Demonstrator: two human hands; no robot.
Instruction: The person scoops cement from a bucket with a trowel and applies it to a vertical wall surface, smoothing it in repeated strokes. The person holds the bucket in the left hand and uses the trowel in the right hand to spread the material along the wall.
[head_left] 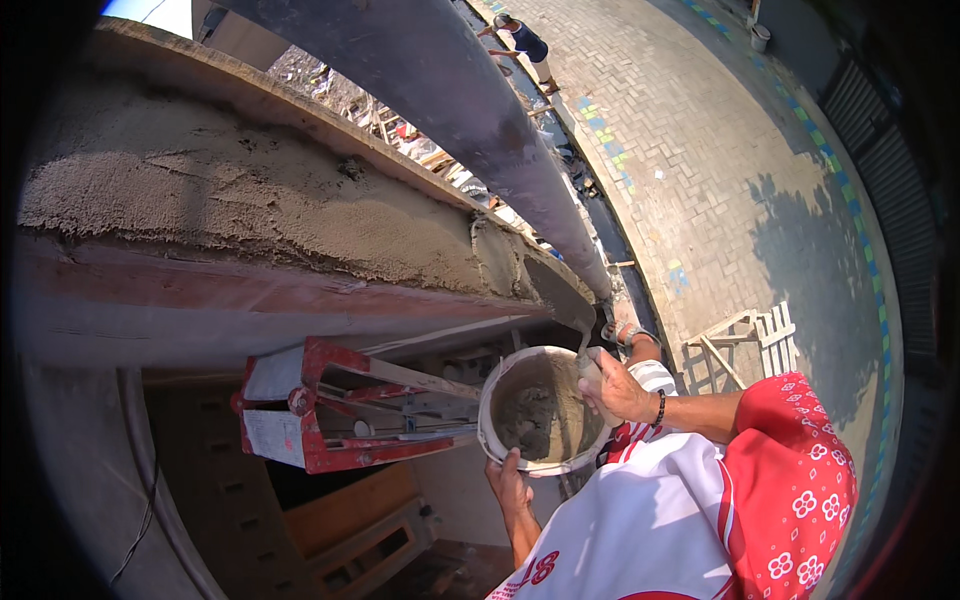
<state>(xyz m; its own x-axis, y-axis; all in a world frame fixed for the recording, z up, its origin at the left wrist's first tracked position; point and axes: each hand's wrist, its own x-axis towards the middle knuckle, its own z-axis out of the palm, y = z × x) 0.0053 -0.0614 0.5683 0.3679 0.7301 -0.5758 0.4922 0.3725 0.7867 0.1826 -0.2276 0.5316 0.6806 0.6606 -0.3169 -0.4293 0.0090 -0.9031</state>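
Observation:
My left hand (512, 487) grips the near lower side of a white bucket (489, 420), thumb on its outer wall. Grey wet mortar (535, 410) lies inside. Above the bucket's right rim, my right hand (622, 388) is closed around the handle of a trowel (588, 370). The trowel's neck points away from me, and its dark grey blade seems to lie against the end of a mortar-covered ledge (330, 215). The mortar there is rough, with fresh smears near the blade. A wooden board (300, 115) runs along the ledge's far edge.
A red and white stepladder (310, 400) stands left of the bucket. A thick grey pipe (450, 110) slants across above the ledge. Far below lie a paved street (690, 130), a wooden frame (745, 345) and a drain. Another person (525, 45) stands beside the drain.

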